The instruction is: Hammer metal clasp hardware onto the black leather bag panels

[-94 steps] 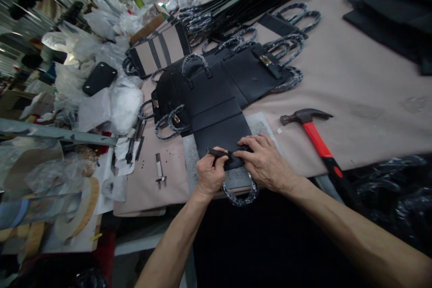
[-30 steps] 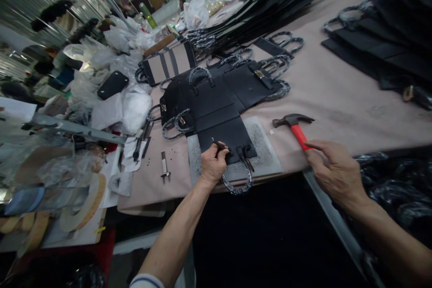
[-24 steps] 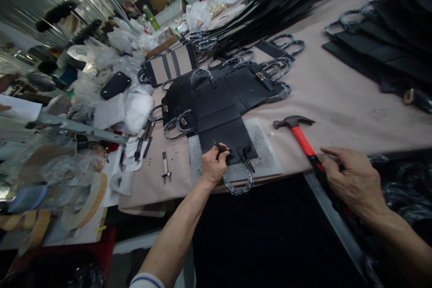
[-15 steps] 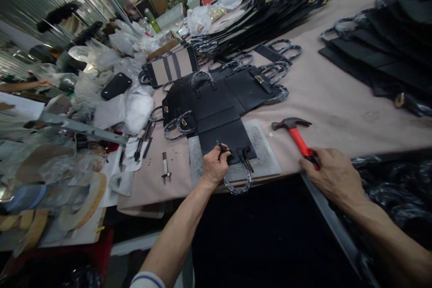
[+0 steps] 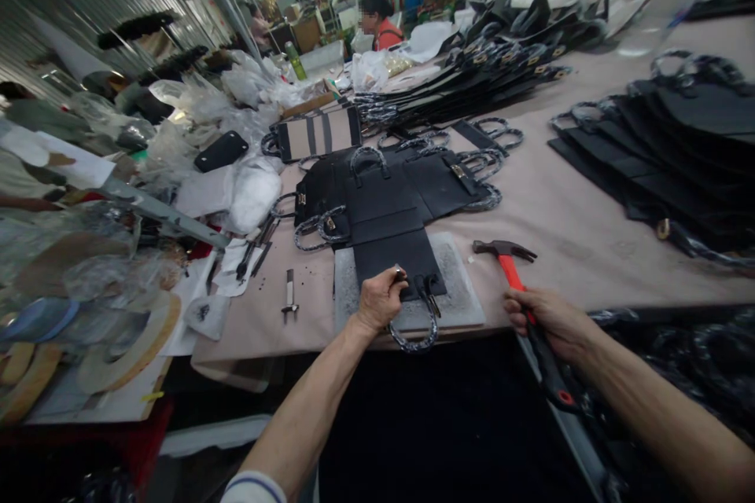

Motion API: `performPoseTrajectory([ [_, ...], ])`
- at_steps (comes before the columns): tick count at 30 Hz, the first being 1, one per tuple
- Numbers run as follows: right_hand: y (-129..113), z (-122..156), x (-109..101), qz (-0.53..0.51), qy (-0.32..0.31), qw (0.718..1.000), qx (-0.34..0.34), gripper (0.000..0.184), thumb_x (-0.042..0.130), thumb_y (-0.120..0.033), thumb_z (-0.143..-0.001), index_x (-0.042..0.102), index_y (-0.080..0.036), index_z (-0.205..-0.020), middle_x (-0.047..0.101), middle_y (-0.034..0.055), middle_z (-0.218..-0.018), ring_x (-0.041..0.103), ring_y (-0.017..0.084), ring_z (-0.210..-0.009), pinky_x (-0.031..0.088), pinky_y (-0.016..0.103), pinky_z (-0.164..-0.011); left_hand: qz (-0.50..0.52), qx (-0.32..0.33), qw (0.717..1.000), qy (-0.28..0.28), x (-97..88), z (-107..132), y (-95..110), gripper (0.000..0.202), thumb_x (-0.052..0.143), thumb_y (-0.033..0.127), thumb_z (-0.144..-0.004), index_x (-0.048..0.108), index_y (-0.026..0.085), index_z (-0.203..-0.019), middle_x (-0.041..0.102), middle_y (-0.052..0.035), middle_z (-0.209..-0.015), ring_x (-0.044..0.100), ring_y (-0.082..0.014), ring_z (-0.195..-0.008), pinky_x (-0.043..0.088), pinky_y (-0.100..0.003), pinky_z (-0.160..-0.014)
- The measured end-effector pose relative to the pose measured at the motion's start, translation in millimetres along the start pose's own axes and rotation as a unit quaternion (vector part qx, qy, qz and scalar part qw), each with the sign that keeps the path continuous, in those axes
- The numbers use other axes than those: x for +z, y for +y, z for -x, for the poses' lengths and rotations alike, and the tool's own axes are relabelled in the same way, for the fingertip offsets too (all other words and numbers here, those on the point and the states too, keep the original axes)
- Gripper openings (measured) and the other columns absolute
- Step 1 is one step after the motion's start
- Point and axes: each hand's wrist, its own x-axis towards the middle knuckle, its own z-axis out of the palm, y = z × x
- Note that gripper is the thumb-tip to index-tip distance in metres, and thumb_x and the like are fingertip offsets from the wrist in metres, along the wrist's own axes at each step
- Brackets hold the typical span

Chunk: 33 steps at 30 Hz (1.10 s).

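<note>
My left hand (image 5: 381,300) is closed in a pinch around a short punch-like rod (image 5: 399,273), of which only the metal top shows. It sits over the black leather panel of a handbag (image 5: 389,249). Under that panel lies a pale, scuffed slab (image 5: 462,291). A plastic-wrapped bag handle (image 5: 414,347) loops over the slab's front edge, beside my left hand. To the right, at the table's edge, my right hand (image 5: 548,321) grips a claw hammer (image 5: 510,273) by its red shaft, with the metal head pointing away and the black grip end hanging below the hand.
A small pronged tool (image 5: 289,295) lies left of the slab. Stacks of black bag panels (image 5: 701,122) stand at the right, with another pile (image 5: 442,82) at the back. Plastic bags (image 5: 253,192) and tape rolls (image 5: 141,346) crowd the left. A person in red (image 5: 388,33) sits farther back.
My right hand has moved from the hammer's grip end up to its red shaft. The left hand's rod has turned more upright. The whole view has shifted slightly.
</note>
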Motion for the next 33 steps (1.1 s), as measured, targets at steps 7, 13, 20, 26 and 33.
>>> performPoseTrajectory([
  [7, -74, 45, 25, 0.2, 0.028, 0.961, -0.189, 0.031, 0.049, -0.053, -0.093, 0.046, -0.025, -0.08, 0.048, -0.0037, -0.059, 0.044, 0.013, -0.049, 0.034, 0.026, -0.047, -0.012, -0.019, 1.0, -0.02, -0.2, -1, -1, 0.017, 0.065, 0.006, -0.089, 0.068, 0.02, -0.099, 0.079, -0.0035, -0.096, 0.077, -0.018, -0.088, 0.061, -0.028, -0.085],
  [13, -112, 62, 37, 0.503, -0.029, 0.783, -0.365, 0.025, 0.039, -0.042, -0.098, 0.046, -0.024, -0.082, 0.055, 0.0002, -0.059, 0.044, 0.016, -0.048, 0.022, 0.03, -0.053, -0.021, -0.029, 0.999, -0.016, 1.0, -2, 1, 0.017, 0.066, 0.006, -0.088, 0.067, 0.02, -0.097, 0.079, -0.0028, -0.093, 0.077, -0.019, -0.088, 0.06, -0.028, -0.084],
  [20, -115, 66, 48, 0.494, 0.013, 0.767, -0.41, 0.028, 0.034, -0.042, -0.102, 0.046, -0.024, -0.084, 0.054, -0.0002, -0.059, 0.046, 0.015, -0.047, 0.025, 0.03, -0.054, 0.008, -0.041, 0.999, -0.013, 1.2, -3, 1, 0.018, 0.065, 0.006, -0.088, 0.067, 0.02, -0.098, 0.078, -0.002, -0.094, 0.076, -0.0172, -0.088, 0.06, -0.027, -0.085],
  [26, -111, 64, 43, 0.528, -0.065, 0.769, -0.354, 0.022, 0.041, -0.039, -0.097, 0.046, -0.025, -0.081, 0.058, 0.0022, -0.061, 0.044, 0.015, -0.047, 0.022, 0.033, -0.053, -0.002, -0.048, 0.999, -0.018, 1.1, -2, 0, 0.015, 0.065, 0.008, -0.089, 0.067, 0.02, -0.096, 0.078, -0.0019, -0.092, 0.076, -0.018, -0.088, 0.061, -0.028, -0.085],
  [33, -128, 71, 44, 0.385, 0.079, 0.814, -0.427, 0.022, 0.039, -0.043, -0.098, 0.045, -0.026, -0.085, 0.049, -0.0016, -0.057, 0.044, 0.015, -0.047, 0.027, 0.03, -0.052, -0.008, -0.032, 0.999, -0.019, 1.0, -3, 1, 0.017, 0.065, 0.006, -0.088, 0.068, 0.02, -0.097, 0.079, -0.0017, -0.094, 0.076, -0.0173, -0.09, 0.06, -0.026, -0.086],
])
